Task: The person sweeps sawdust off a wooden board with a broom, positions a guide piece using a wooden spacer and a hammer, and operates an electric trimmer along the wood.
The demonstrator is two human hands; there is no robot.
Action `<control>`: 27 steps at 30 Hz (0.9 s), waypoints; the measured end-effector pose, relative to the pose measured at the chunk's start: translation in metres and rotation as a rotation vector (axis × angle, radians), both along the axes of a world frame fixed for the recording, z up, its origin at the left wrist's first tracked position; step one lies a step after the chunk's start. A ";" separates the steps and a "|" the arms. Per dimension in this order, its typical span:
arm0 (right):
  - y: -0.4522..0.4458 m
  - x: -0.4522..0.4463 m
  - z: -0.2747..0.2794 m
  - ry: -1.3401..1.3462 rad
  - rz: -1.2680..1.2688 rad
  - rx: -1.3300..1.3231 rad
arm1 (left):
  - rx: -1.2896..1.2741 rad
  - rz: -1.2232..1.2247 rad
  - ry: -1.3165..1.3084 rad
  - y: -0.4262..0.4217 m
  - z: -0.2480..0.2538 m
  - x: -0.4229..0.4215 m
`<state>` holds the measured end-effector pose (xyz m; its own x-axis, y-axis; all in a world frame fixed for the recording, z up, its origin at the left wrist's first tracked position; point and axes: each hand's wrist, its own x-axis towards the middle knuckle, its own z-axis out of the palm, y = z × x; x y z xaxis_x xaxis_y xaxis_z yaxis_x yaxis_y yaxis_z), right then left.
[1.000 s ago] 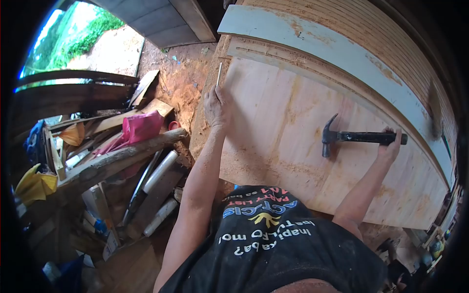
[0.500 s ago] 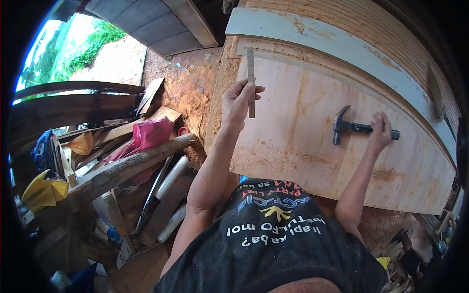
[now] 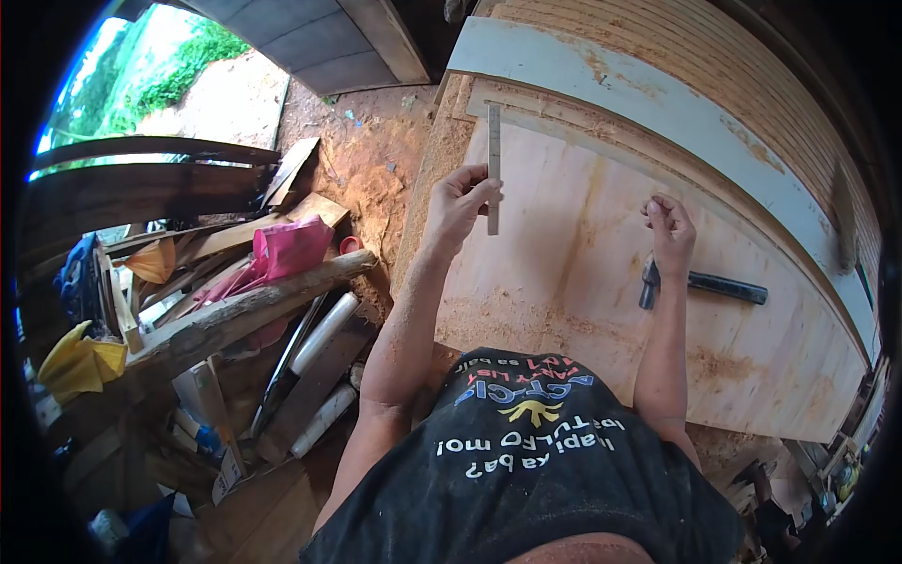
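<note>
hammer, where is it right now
In the head view, the hammer lies on the right side of the wooden board, partly hidden behind the person's right forearm.

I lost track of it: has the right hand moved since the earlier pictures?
Yes, the right hand moved left across the plywood sheet, from the hammer handle toward the left hand.

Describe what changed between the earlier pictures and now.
The right hand let go of the hammer and moved left over the panel. The left hand moved right, turning the thin strip broad-face to the camera. The strip stays gripped; the hammer lies roughly where it was.
</note>
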<state>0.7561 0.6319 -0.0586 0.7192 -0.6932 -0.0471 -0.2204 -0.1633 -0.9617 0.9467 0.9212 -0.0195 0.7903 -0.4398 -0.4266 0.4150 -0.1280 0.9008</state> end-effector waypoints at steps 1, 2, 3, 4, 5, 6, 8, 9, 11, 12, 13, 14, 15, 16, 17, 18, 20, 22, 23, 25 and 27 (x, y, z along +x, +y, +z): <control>-0.004 0.004 -0.004 -0.010 -0.011 -0.037 | 0.072 0.013 -0.055 0.002 -0.012 0.009; -0.010 0.008 -0.006 -0.019 -0.025 -0.074 | 0.145 0.023 -0.111 0.004 -0.022 0.018; -0.016 0.012 -0.007 -0.029 -0.041 -0.110 | 0.211 0.015 -0.189 0.005 -0.029 0.027; -0.025 0.016 -0.011 -0.029 -0.089 -0.132 | 0.278 0.005 -0.267 0.006 -0.034 0.036; -0.038 0.022 -0.014 -0.029 -0.138 -0.154 | 0.344 -0.008 -0.346 0.006 -0.040 0.043; -0.048 0.030 -0.016 -0.031 -0.188 -0.177 | 0.353 0.007 -0.347 0.004 -0.046 0.050; -0.063 0.047 -0.003 -0.106 -0.204 -0.182 | 0.388 0.034 -0.356 -0.001 -0.046 0.055; -0.071 0.054 0.002 -0.142 -0.212 -0.185 | 0.404 0.048 -0.360 -0.003 -0.047 0.057; -0.085 0.066 0.007 -0.182 -0.262 -0.169 | 0.416 0.035 -0.368 -0.004 -0.050 0.056; -0.092 0.073 0.007 -0.202 -0.287 -0.162 | 0.421 0.029 -0.373 -0.004 -0.051 0.056; -0.099 0.080 0.006 -0.215 -0.288 -0.170 | 0.432 0.015 -0.358 -0.005 -0.050 0.055; -0.108 0.087 0.004 -0.227 -0.288 -0.178 | 0.443 0.002 -0.343 -0.006 -0.048 0.054; -0.115 0.094 0.003 -0.239 -0.288 -0.187 | 0.453 -0.011 -0.327 -0.007 -0.048 0.054; -0.119 0.102 0.006 -0.233 -0.291 -0.202 | 0.458 -0.010 -0.337 -0.007 -0.051 0.054; -0.122 0.111 0.010 -0.228 -0.294 -0.217 | 0.462 -0.007 -0.349 -0.006 -0.055 0.056; -0.126 0.119 0.012 -0.225 -0.294 -0.234 | 0.465 -0.001 -0.361 -0.005 -0.057 0.058; -0.134 0.132 0.013 -0.233 -0.291 -0.254 | 0.425 0.038 -0.344 0.001 -0.057 0.056; -0.137 0.138 0.018 -0.216 -0.289 -0.289 | 0.384 0.064 -0.307 0.008 -0.053 0.054; -0.136 0.140 0.023 -0.192 -0.288 -0.311 | 0.366 0.070 -0.276 0.013 -0.049 0.052; -0.135 0.142 0.022 -0.183 -0.281 -0.314 | 0.336 0.082 -0.222 0.021 -0.044 0.043; -0.139 0.143 0.012 -0.215 -0.269 -0.279 | 0.311 0.094 -0.181 0.028 -0.040 0.035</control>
